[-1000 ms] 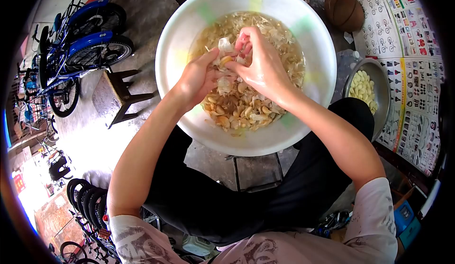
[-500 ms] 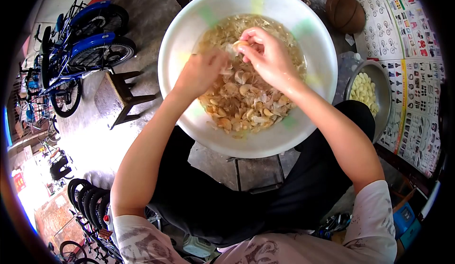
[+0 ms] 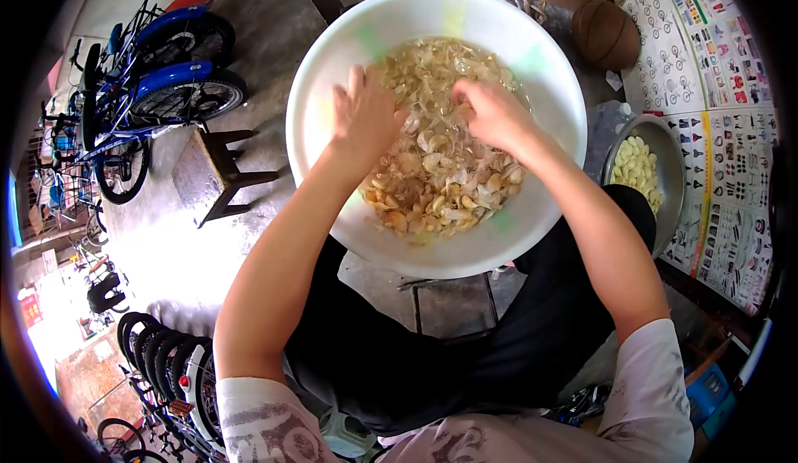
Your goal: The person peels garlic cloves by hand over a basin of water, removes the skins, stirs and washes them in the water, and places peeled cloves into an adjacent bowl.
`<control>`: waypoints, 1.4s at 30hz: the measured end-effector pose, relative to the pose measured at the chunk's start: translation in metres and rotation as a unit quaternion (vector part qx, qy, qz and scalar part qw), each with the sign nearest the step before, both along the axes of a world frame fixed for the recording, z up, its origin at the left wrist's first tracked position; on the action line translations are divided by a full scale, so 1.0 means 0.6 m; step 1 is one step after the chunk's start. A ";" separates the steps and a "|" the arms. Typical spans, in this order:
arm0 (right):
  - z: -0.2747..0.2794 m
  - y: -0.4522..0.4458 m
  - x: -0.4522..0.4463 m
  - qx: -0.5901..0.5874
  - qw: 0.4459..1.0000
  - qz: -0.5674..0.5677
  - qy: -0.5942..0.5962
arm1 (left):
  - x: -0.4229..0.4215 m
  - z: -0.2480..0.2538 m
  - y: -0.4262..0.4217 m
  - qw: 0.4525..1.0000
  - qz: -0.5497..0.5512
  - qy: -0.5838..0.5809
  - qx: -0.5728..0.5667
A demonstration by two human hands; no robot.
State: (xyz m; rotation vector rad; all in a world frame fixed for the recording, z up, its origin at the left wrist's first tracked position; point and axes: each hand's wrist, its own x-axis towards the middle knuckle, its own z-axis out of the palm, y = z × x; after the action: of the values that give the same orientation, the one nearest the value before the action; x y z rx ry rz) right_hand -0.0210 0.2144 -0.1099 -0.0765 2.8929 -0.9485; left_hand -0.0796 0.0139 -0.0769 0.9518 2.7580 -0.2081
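Note:
A large white basin (image 3: pixel 332 205) holds water with garlic cloves (image 3: pixel 432 197) and loose papery skins (image 3: pixel 432 64). Over the basin's left part is my left hand (image 3: pixel 366 118), blurred, its fingers spread and nothing visible in them. My right hand (image 3: pixel 495 114) hovers over the skins at the right, fingers curled together; whatever they hold, if anything, is hidden. Pale peeled cloves (image 3: pixel 637 166) lie in a metal bowl (image 3: pixel 672 180) to the right of the basin.
A wooden stool (image 3: pixel 204 176) and blue bicycles (image 3: pixel 174 81) are on the left. At the upper right sits a brown ball (image 3: pixel 605 34) beside printed sheets (image 3: pixel 723 139). A dark metal frame (image 3: pixel 453 305) shows below the basin, between my legs.
My hands have moved apart, the left one opening and the right one shifting right. The pale clove seen in my right fingers is no longer visible. The view has shifted slightly.

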 end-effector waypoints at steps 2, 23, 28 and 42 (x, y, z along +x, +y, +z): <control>0.012 0.010 -0.020 -0.124 0.985 -0.038 -0.110 | -0.003 0.011 0.002 0.999 -0.009 0.046 0.025; 0.049 -0.026 -0.025 -0.378 0.921 -0.078 0.046 | -0.001 0.023 0.006 0.859 0.136 -0.246 0.427; 0.061 -0.035 -0.024 -0.325 0.932 -0.057 0.154 | 0.001 0.028 0.009 0.713 0.222 -0.366 0.555; 0.059 -0.047 -0.026 -0.165 0.944 0.048 0.281 | 0.015 0.066 0.014 0.634 0.275 -0.402 0.600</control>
State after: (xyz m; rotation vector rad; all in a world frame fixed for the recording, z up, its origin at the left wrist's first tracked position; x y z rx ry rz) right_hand -0.0366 0.1863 -0.0743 -0.6023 3.1255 -1.6085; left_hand -0.0703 0.0225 -0.0374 0.1102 1.8392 1.8258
